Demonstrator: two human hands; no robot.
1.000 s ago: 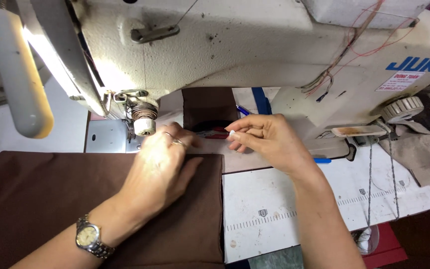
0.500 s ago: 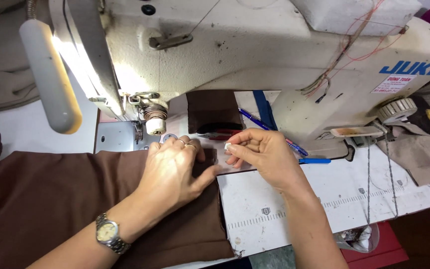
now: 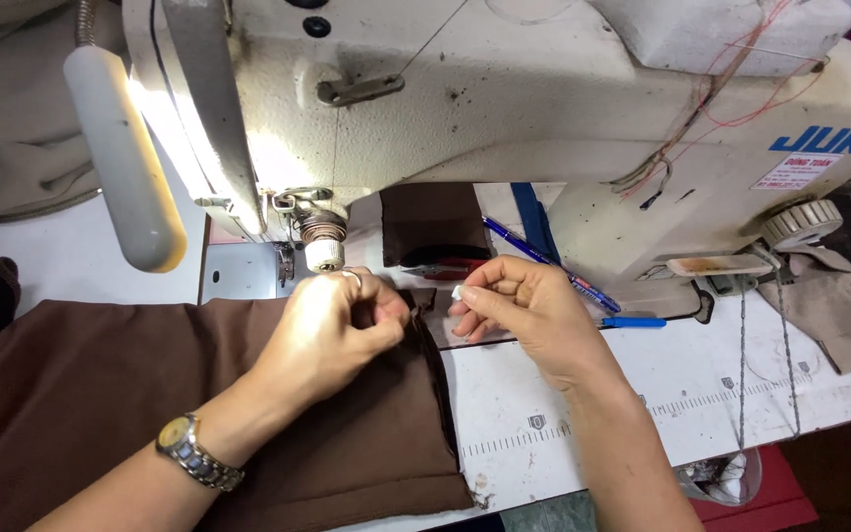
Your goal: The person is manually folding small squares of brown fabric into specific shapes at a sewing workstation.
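head cam | looks down, close | over sewing machine (image 3: 544, 108) bed | single view

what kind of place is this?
Likely a garment sewing workshop: a worn cream industrial sewing machine on a white table with printed ruler marks, brown fabric under the left hand, and the right hand pinching something small and white.

Both forearms are bare to the frame edge; no sleeves are visible. The left hand (image 3: 332, 330) carries a ring (image 3: 351, 277) of pale metal on one finger. The left wrist bears a wristwatch (image 3: 189, 448) with a round gold-toned case, light dial and silver-toned link bracelet. The right hand (image 3: 529, 310) shows no jewellery; its wrist is unadorned.
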